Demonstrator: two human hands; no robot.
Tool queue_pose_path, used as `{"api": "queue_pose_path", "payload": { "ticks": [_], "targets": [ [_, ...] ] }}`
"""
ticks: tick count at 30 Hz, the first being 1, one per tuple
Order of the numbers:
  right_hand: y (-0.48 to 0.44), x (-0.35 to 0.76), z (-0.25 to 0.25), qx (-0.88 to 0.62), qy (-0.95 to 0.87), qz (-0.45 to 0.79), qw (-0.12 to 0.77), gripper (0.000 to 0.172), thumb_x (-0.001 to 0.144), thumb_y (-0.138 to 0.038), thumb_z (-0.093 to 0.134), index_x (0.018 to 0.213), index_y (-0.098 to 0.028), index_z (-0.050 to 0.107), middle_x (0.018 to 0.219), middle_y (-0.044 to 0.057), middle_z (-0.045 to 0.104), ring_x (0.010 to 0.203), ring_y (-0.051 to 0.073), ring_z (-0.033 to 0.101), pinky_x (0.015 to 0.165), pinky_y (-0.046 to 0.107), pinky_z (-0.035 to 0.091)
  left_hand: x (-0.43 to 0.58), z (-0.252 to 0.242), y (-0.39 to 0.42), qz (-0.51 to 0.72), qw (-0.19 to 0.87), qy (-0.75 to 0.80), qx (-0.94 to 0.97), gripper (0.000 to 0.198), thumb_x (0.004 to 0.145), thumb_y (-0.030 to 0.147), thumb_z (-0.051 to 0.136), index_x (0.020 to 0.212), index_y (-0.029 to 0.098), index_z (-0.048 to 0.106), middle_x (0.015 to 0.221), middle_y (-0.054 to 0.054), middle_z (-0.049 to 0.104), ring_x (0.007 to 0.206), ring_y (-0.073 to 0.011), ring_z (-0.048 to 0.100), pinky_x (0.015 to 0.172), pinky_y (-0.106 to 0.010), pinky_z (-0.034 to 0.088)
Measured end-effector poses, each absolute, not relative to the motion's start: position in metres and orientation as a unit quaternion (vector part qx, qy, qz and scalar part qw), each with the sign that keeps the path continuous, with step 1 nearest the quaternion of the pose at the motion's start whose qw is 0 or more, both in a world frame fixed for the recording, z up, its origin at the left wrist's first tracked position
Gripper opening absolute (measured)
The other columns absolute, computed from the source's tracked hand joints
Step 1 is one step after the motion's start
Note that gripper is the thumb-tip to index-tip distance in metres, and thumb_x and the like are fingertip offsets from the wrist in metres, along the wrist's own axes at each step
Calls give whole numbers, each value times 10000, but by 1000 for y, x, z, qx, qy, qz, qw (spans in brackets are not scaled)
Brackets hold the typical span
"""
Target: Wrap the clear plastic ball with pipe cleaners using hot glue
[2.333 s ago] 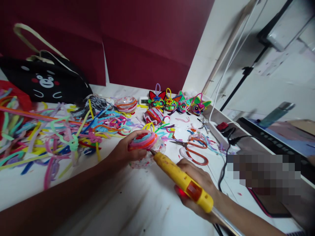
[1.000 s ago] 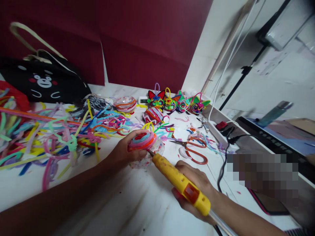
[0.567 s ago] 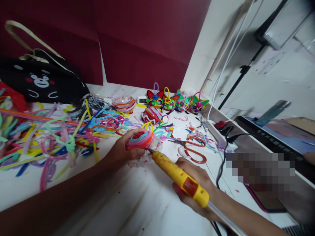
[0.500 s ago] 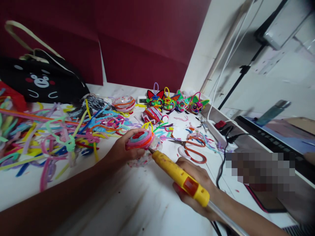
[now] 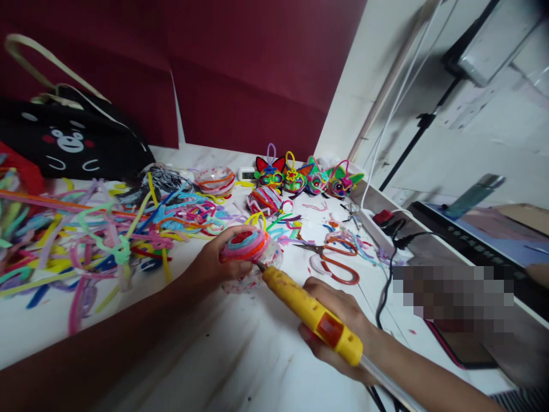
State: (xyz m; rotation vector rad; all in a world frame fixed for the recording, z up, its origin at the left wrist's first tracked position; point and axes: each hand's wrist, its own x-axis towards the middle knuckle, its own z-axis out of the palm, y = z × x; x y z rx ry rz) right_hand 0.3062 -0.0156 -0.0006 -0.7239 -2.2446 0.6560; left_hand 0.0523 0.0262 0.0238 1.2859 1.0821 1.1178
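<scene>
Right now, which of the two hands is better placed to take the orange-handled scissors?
Probably the right hand: it is nearer the scissors, though it grips the yellow glue gun. The left hand is farther, holding the round pipe-cleaner craft.

Striped ball [image 5: 245, 245] in left hand [image 5: 217, 254], glue gun [image 5: 300, 301] in right hand [image 5: 341, 312]

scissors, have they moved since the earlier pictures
No: the scissors keep their place relative to the power strip; the whole view shifts slightly left.
</scene>
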Motion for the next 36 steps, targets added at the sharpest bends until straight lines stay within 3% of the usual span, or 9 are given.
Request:
{"api": "queue_pose_path", "payload": {
  "ticks": [7,13,22,30,36],
  "targets": [
    [-16,305,7,-283,-869,196,356,230,831,-183,599,970,-270,438,806,-14,521,627,160,538,519,269,399,54,25,26,487,548,451,508,663,566,284,811,1202,187,651,688,55,639,578,-137,524,528,-222,396],
    [-18,305,8,-296,-863,177,369,178,859,-172,561,973,-261,457,810,-11,516,615,154,518,521,272,396,53,27,26,480,551,457,508,671,572,308,819,1209,210,633,666,58,634,562,-139,525,475,-214,345],
    [-20,305,5,-316,-857,181,365,163,883,-172,538,983,-276,463,819,-14,524,623,160,532,532,277,414,51,25,27,474,556,447,516,707,577,297,823,1246,199,615,724,33,692,593,-155,579,487,-217,374],
    [-21,305,3,-327,-854,168,369,159,884,-183,540,998,-271,473,828,1,559,609,162,550,516,286,430,51,25,27,480,550,448,516,687,591,273,824,1239,197,610,627,69,611,577,-149,547,455,-208,316],
    [-23,307,6,-340,-856,171,350,94,904,-192,526,962,-251,481,838,-9,562,621,140,551,535,262,428,51,25,26,478,537,461,520,680,597,255,804,1250,197,623,627,72,615,583,-153,581,469,-207,367]
  ]
}}
